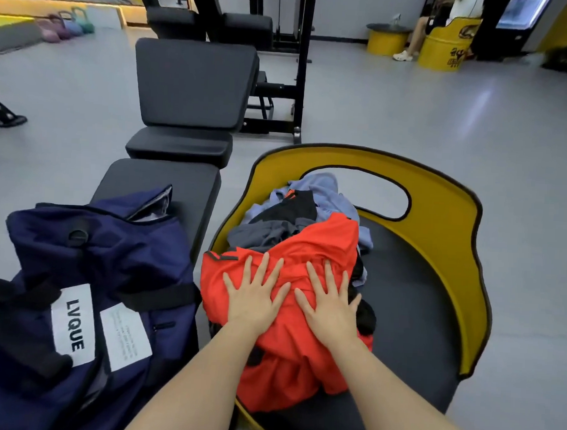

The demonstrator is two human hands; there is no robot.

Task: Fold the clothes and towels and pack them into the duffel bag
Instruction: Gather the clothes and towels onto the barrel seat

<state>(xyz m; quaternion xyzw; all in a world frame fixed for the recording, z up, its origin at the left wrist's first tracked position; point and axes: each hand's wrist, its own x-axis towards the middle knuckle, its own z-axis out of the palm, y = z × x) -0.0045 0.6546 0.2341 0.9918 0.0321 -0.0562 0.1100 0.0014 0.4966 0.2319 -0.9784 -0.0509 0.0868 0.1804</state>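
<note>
Heaped on the black seat of a round yellow-backed chair [438, 202], right of centre: a loose pile of unfolded clothes, probably dumped there to keep everything within reach of the bag. Topmost and nearest, an orange garment [306, 258], crumpled, draped over the near edge of the pile and hanging toward the viewer. Behind it, a grey piece [258, 235], a black piece [295, 205] and a light blue one [328, 190], all tangled together toward the far side. Just left of the chair, a navy duffel bag [111, 256] lying on the near end of a black padded bench serving as worktop [166, 183], its top flap gaping at the far end, white label reading LVQUE facing up; likely set that close so folded items can go straight across. Nothing visibly packed yet, though the bag's inside stays mostly hidden. Left hand [256, 295] laid flat on the orange garment, fingers [263, 266] straight and splayed wide, pressing rather than gripping. Right hand [330, 301] flat beside it, near but apart, fingers [328, 278] likewise spread wide, palm down on the same cloth. No pinch, no curl, nothing lifted. Seemingly a flattening or steadying press on the top item before picking it out to fold; folding itself apparently not yet started.
</note>
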